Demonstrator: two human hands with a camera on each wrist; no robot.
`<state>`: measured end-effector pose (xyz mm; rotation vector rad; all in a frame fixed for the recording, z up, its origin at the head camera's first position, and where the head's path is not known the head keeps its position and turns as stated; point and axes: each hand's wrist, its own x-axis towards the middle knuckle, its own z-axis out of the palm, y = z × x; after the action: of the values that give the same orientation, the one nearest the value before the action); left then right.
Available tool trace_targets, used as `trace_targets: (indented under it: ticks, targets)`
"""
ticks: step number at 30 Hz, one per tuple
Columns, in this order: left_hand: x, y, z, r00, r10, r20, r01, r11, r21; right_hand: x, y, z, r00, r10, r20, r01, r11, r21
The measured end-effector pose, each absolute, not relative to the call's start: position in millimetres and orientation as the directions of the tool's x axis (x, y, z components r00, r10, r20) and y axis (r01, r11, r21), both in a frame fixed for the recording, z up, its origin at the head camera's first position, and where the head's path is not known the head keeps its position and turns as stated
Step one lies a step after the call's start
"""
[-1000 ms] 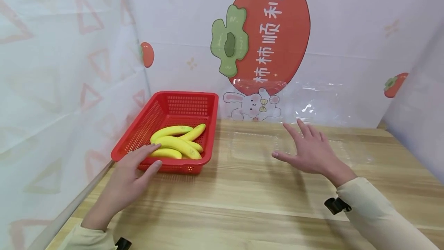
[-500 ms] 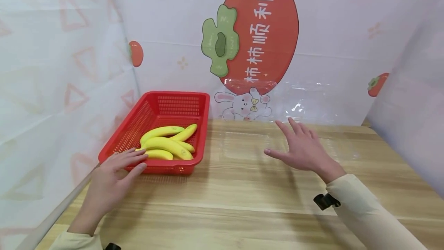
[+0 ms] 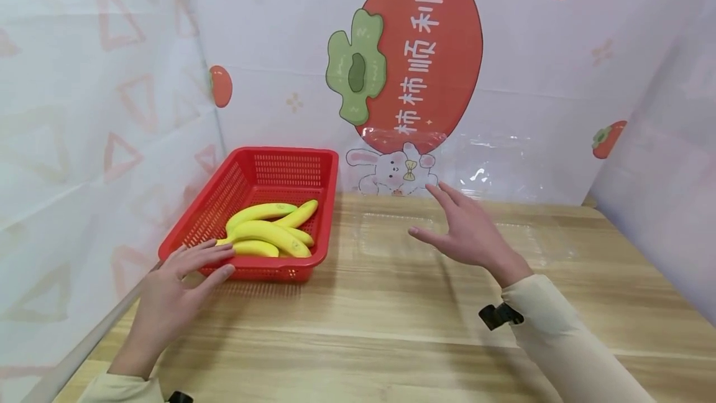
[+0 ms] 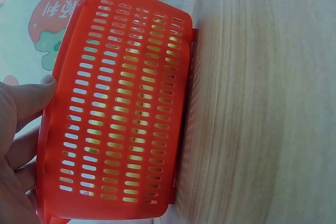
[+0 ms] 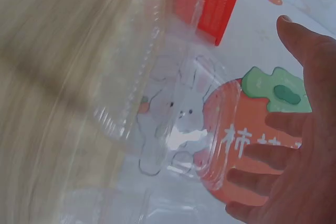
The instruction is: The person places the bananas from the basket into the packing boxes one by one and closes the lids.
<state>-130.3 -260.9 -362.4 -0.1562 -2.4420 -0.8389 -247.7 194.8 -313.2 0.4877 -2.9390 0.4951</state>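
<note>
Several yellow bananas (image 3: pixel 274 236) lie in a red perforated basket (image 3: pixel 252 261) at the left. My left hand (image 3: pixel 168 297) is at the basket's front left corner, its fingers extended over the rim. In the left wrist view its thumb (image 4: pixel 39 95) is beside the rim; whether it touches cannot be told. My right hand (image 3: pixel 470 229) hovers with spread fingers and holds nothing. Below and beyond it stand clear plastic boxes (image 3: pixel 399 235) with raised lids (image 3: pixel 492 160), hard to make out. The right wrist view shows one clear box (image 5: pixel 126 77) beside that hand.
A wooden table (image 3: pixel 335 341) carries everything. White printed cloth (image 3: pixel 268 36) with a large persimmon picture (image 3: pixel 431 73) closes off the back, and more cloth (image 3: pixel 73 142) hangs along the left side. Black wrist mounts (image 3: pixel 500 314) sit at the sleeves.
The head view first turned slightly right, so the basket appears farther left. My right hand has then moved left toward the left plastic box. The left hand stays by the basket corner.
</note>
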Motion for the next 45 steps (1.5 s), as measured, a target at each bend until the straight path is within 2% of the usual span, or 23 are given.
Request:
trace_targets:
  ticks: [6, 15, 29, 45]
  targets:
    - [-131.3, -258.2, -363.3, -0.837, -0.064, 0.543, 0.287, 0.793, 0.537, -253.4, 165.4, -305.5, -0.925, -0.317, 0.211, -0.378, 0.826, -0.417]
    - [-126.1, -259.1, -366.4, -0.848, -0.104, 0.520, 0.234, 0.806, 0.544, -261.5, 103.3, -295.8, -0.858, -0.416, 0.301, -0.512, 0.661, -0.548]
    - [-124.3, -257.6, -368.1, -0.812, -0.077, 0.579, 0.273, 0.827, 0.492, -255.5, 34.7, -290.0, -0.825, -0.458, 0.330, -0.553, 0.536, -0.639]
    - [-128.0, -255.9, -361.4, -0.834, -0.070, 0.547, 0.262, 0.823, 0.504, -246.3, -2.8, -276.4, -0.777, -0.505, 0.375, -0.602, 0.423, -0.678]
